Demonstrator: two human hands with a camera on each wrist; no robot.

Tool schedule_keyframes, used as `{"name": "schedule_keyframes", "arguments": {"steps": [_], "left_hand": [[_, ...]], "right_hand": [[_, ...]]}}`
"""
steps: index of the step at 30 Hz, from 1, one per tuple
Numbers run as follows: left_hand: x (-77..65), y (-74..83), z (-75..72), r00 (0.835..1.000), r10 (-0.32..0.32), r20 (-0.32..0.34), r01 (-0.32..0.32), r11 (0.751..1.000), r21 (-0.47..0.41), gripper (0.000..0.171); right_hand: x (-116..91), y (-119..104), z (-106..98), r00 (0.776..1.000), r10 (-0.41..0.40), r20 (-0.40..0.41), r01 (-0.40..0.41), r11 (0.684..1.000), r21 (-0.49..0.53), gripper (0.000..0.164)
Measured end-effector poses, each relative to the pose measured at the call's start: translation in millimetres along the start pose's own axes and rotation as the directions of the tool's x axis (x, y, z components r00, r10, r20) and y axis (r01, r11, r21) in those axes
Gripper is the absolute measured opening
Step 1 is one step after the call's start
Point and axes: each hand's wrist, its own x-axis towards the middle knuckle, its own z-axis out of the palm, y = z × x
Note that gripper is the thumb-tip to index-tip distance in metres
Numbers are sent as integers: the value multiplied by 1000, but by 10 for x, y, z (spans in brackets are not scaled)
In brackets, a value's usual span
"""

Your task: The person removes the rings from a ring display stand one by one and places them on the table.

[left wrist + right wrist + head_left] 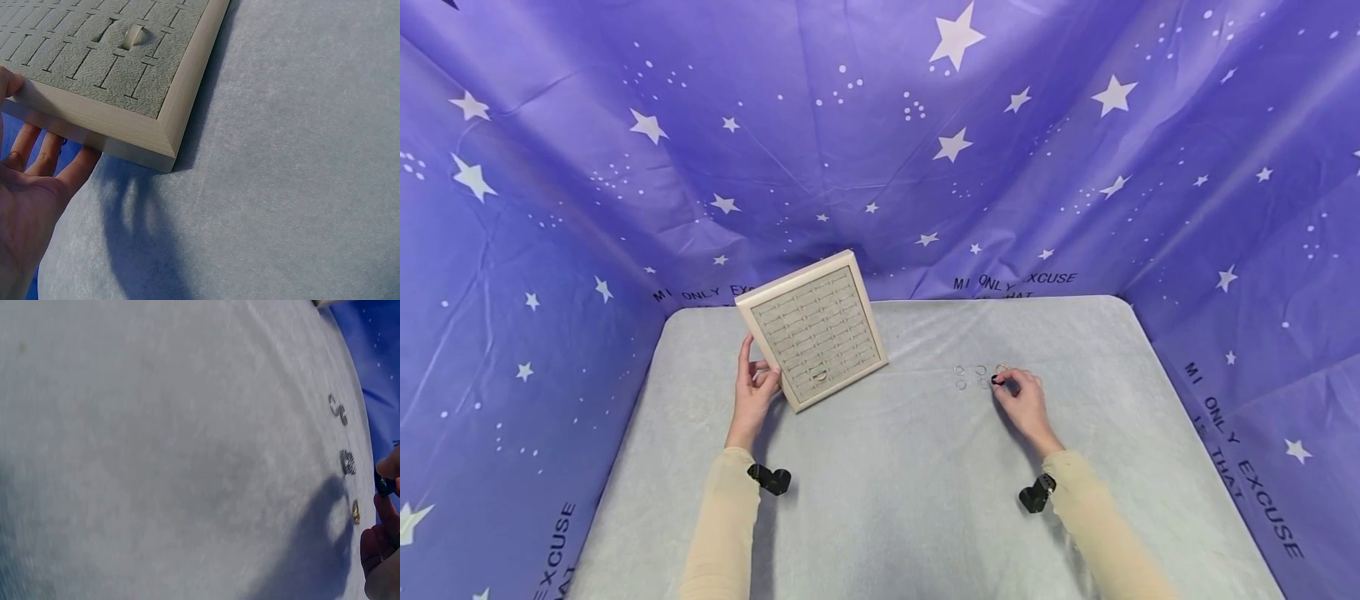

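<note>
My left hand (752, 402) grips the left edge of a ring display tray (795, 278), thumb in front and fingers behind it. The tray is tilted up, with a pale wood frame and rows of slits in grey-green padding. One metal ring (132, 37) stands in a slit near its lower end. On the right, my right hand (1026, 407) pinches a black ring (997, 380) between thumb and fingertips. Beside those fingers, several thin rings (981, 370) lie on the cloth, among them a gold-coloured ring (356, 512) and silver-coloured rings (348, 462).
A pale grey cloth (895, 483) covers the table. Purple-blue curtains with white stars (953, 146) hang behind it and at both sides. Each wrist wears a small black camera (771, 479).
</note>
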Motion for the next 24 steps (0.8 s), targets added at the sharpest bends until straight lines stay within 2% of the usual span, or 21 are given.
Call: {"name": "schedule_keyframes", "arguments": {"steps": [7,15,24], "left_hand": [[-8,44,-2,999,-35,3,35,999,-25,78],[-84,263,62,999,-27,22,28,1000,-12,77],[-78,243,62,1000,-26,18,26,999,-28,78]], "right_hand": [[25,92,-50,997,61,38,-59,997,-51,9],[53,178,-78,995,95,37,-91,991,-97,11],[52,249,-71,994,107,33,-102,987,-127,11]]}}
